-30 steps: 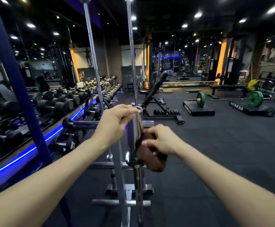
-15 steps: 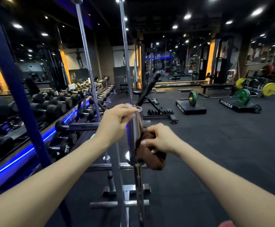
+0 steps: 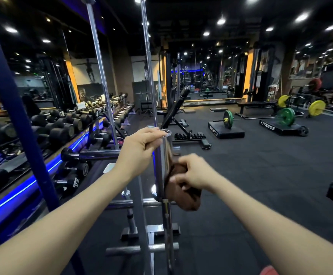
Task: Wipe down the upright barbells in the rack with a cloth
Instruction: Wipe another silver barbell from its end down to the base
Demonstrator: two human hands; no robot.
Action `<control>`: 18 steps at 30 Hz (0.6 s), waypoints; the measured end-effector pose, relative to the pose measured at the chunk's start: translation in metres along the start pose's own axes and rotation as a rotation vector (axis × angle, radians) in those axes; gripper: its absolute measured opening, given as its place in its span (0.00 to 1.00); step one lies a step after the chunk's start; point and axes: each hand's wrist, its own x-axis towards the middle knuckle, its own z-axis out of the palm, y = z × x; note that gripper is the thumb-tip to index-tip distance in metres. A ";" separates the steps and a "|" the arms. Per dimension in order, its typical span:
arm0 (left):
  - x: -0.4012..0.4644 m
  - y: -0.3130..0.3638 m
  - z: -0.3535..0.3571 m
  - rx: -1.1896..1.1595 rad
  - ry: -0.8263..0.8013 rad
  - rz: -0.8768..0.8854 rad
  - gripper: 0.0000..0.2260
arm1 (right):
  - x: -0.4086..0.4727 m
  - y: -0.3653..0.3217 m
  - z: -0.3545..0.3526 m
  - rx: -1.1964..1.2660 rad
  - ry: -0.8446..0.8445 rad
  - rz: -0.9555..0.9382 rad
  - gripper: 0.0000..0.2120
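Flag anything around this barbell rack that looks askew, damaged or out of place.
Nothing stands out. The left hand grips the top of the chrome barbell sleeve, and the right hand presses the brown cloth against it. The other upright barbells lean in the rack as stored.

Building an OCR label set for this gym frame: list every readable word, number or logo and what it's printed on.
"FITNESS": side of the right black lifting block.
"FITNESS", turned on end: face of the left black lifting block.
White mark on the green plate: too blurred to read.
Number prints on the dumbbell ends along the dumbbell rack: too small to read reliably.
Wall posters: no legible text.
Brown cloth and chrome barbell sleeve: none.
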 end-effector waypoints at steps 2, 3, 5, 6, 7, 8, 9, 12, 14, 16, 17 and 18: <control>0.000 -0.002 -0.001 -0.007 -0.004 -0.004 0.13 | 0.000 0.013 0.012 -0.007 -0.032 0.074 0.21; -0.001 -0.001 -0.001 -0.009 -0.010 -0.003 0.13 | 0.000 0.014 0.011 -0.013 -0.035 0.075 0.22; -0.002 0.003 -0.003 0.010 -0.038 -0.001 0.12 | 0.000 0.014 0.007 -0.054 -0.047 0.064 0.23; -0.001 0.007 -0.006 0.045 -0.065 0.010 0.11 | -0.002 0.013 0.006 -0.067 -0.048 0.061 0.23; 0.001 0.012 -0.008 0.112 -0.098 0.024 0.09 | -0.004 0.012 0.006 -0.072 -0.044 0.056 0.22; 0.005 0.017 -0.011 0.204 -0.138 0.031 0.07 | -0.005 0.013 0.007 -0.072 -0.035 0.052 0.21; 0.010 0.023 -0.012 0.309 -0.175 0.024 0.09 | -0.006 0.013 0.008 -0.071 -0.027 0.048 0.19; 0.024 0.042 -0.008 0.577 -0.191 -0.057 0.17 | -0.009 0.013 0.008 -0.055 -0.011 0.041 0.18; 0.026 0.045 -0.001 0.604 -0.118 -0.078 0.13 | -0.011 0.012 0.008 -0.037 -0.006 0.043 0.17; 0.020 0.041 0.004 0.524 -0.049 -0.058 0.10 | -0.014 0.004 0.005 0.014 0.026 0.024 0.16; 0.017 0.038 0.003 0.467 -0.026 -0.043 0.09 | -0.014 -0.004 0.000 0.060 0.059 -0.004 0.15; 0.016 0.035 0.000 0.411 -0.012 -0.027 0.08 | -0.013 -0.013 -0.007 0.111 0.101 -0.042 0.14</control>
